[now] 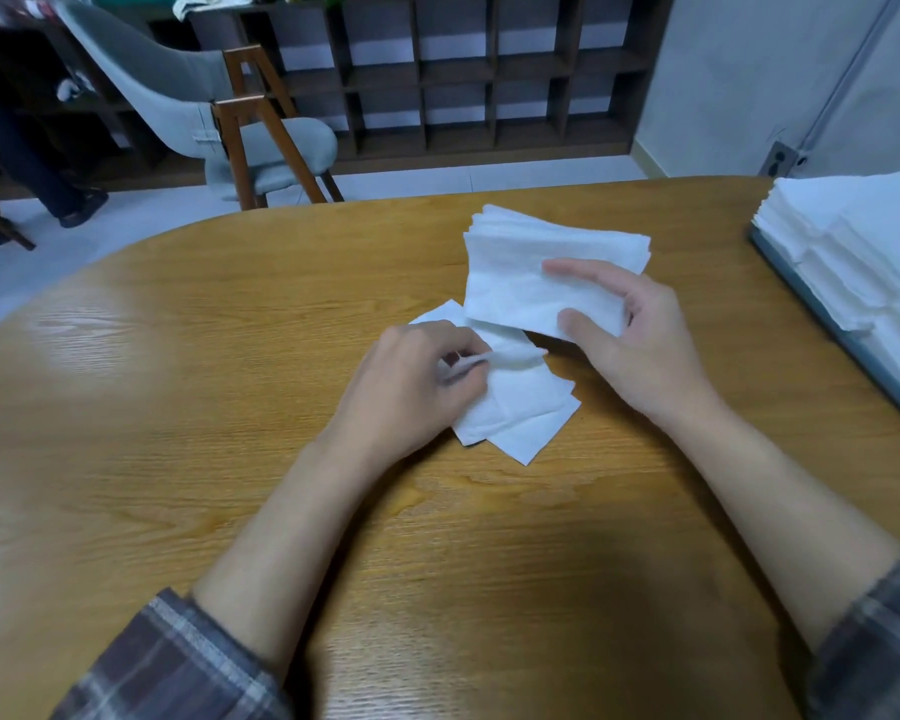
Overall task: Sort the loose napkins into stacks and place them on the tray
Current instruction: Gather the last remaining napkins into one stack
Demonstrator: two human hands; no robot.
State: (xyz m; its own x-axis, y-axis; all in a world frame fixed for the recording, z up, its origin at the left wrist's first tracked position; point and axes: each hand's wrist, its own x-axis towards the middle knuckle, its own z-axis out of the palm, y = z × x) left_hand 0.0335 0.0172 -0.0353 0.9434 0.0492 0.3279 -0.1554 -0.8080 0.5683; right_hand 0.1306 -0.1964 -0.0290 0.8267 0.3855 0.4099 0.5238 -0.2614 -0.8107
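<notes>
A few loose white napkins [523, 407] lie overlapping on the wooden table [178, 407] at its middle. My left hand [417, 387] pinches the raised edge of the top loose napkin. My right hand [630, 335] holds a stack of white napkins [531, 267] just above and beyond the loose ones, thumb on top at the near edge, fingers along its right side. At the right edge of the view, a grey tray [822, 314] carries stacks of white napkins [853, 241].
Beyond the table's far edge stand a grey upholstered chair with wooden legs [240, 127] and a dark wooden shelf unit [463, 80]. A person's legs [32, 163] are at the far left. Bare wood shows on the table's left side.
</notes>
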